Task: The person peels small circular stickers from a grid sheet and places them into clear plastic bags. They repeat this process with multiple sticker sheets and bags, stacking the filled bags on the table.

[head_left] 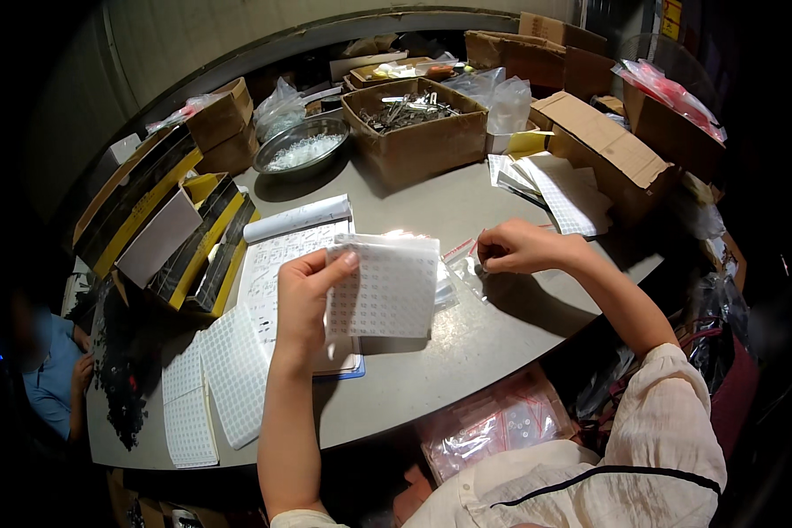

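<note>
My left hand (pixel 306 295) is closed on a sheet of small round labels (pixel 383 295), thumb in front, holding it up over the table. Beneath it lies an open notebook (pixel 277 264) with handwriting and a rolled-back page. My right hand (pixel 515 246) is closed, its fingers curled together above small clear zip bags (pixel 466 268) with red edges. Whatever those fingers may pinch is hidden. The bags lie partly behind the raised sheet.
More label sheets (pixel 233 374) lie at the left, others (pixel 568 189) at the right. A metal bowl (pixel 301 150) of clear pieces stands beside a carton (pixel 414 150) of metal parts. Yellow-black boxes (pixel 185 255) line the left. Another person (pixel 51 370) sits at the far left.
</note>
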A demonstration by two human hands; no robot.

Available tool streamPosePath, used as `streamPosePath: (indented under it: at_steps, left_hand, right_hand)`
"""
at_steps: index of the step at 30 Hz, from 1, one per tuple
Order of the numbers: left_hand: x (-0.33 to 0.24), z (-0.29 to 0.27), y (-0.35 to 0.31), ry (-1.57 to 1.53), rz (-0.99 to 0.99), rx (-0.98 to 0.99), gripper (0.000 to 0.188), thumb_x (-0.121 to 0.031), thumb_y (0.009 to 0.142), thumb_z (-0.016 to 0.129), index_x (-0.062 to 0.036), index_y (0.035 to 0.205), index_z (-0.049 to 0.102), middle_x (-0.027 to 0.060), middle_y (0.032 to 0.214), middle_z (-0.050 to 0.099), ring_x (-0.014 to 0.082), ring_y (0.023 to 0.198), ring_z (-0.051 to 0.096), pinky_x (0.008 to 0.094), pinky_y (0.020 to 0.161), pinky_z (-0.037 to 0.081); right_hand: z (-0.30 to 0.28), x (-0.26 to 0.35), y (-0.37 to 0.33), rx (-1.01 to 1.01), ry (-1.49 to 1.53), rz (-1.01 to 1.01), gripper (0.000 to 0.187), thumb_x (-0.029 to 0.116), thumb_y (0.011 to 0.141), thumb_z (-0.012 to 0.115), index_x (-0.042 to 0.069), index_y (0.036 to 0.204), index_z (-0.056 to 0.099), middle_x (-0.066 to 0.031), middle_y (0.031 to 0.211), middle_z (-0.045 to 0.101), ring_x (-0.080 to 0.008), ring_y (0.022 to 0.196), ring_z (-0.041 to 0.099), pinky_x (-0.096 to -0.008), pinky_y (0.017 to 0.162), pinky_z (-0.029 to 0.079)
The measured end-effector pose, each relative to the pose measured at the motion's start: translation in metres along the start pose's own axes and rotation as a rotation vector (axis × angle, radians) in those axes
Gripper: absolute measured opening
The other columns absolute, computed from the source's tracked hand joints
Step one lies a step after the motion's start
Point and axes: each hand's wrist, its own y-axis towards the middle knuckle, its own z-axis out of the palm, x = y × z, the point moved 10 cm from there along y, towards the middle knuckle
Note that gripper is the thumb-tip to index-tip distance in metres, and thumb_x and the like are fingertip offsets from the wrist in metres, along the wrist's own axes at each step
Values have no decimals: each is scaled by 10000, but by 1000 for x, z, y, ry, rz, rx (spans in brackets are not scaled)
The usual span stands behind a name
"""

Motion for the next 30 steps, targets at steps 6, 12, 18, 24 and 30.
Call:
streamPosePath:
  at_steps: [6, 12, 18, 24, 30]
  left_hand:
    - [-11, -17, 4, -71, 63, -63, 215, -166, 889, 731, 25, 985, 754, 56, 873, 732, 107, 788, 629, 241, 788, 471]
    - [-23, -36, 3, -216, 156, -165, 198, -130, 904, 724, 35, 1012, 742, 72, 907, 742, 110, 797, 667, 234, 776, 506]
    - [-31, -43, 0, -286, 228, -192, 212, -136, 915, 724, 37, 1038, 736, 81, 923, 744, 110, 803, 674, 226, 770, 514]
    - [-25, -37, 2, -275, 193, -152, 225, -144, 924, 716, 36, 1058, 723, 83, 946, 741, 116, 824, 678, 222, 785, 511]
    - [-24, -20, 1, -257, 99, -55, 221, -138, 915, 705, 50, 1027, 737, 82, 906, 743, 110, 785, 664, 231, 769, 502]
  right_hand:
    - [6, -4, 5, -19, -145, -3, 210, 152, 851, 668, -45, 915, 631, -188, 808, 677, -359, 760, 648, -420, 702, 505]
    - [-7, -8, 6, -117, -343, 176, 241, 186, 867, 692, -6, 995, 621, -183, 878, 683, -356, 828, 662, -427, 711, 502]
    - [8, 38, 32, -113, 40, -155, 200, 138, 884, 674, 11, 1012, 587, -151, 885, 671, -337, 796, 642, -405, 699, 498]
    - [37, 67, 55, -172, -193, -248, 157, 56, 839, 618, 5, 953, 523, -173, 895, 636, -384, 854, 610, -467, 758, 482]
    - [22, 28, 54, -197, -264, 49, 291, 223, 878, 720, 11, 985, 551, -201, 931, 660, -411, 946, 624, -499, 810, 482]
